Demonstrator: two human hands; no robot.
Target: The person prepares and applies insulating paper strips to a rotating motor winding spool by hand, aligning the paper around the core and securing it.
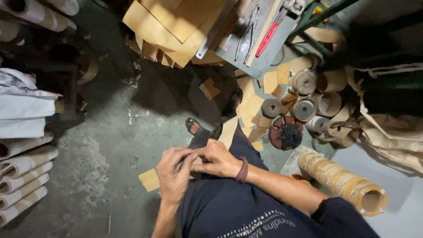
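My left hand (173,172) and my right hand (218,158) meet over my lap, fingers pinched together on a tan strip of paper-like material (228,132). The strip runs up from between the fingers toward my sandalled foot (192,125). A dark band circles my right wrist (242,170). I sit in dark trousers and a dark shirt. A small tan offcut (149,180) lies on the floor just left of my left hand.
Stacked tan sheets (176,26) and a grey board with pliers (246,37) and a red-handled tool (267,39) lie ahead. Tape rolls (304,94) cluster at right, a stack of rolls (343,181) beside me. Fabric rolls (24,176) line the left. Concrete floor (105,145).
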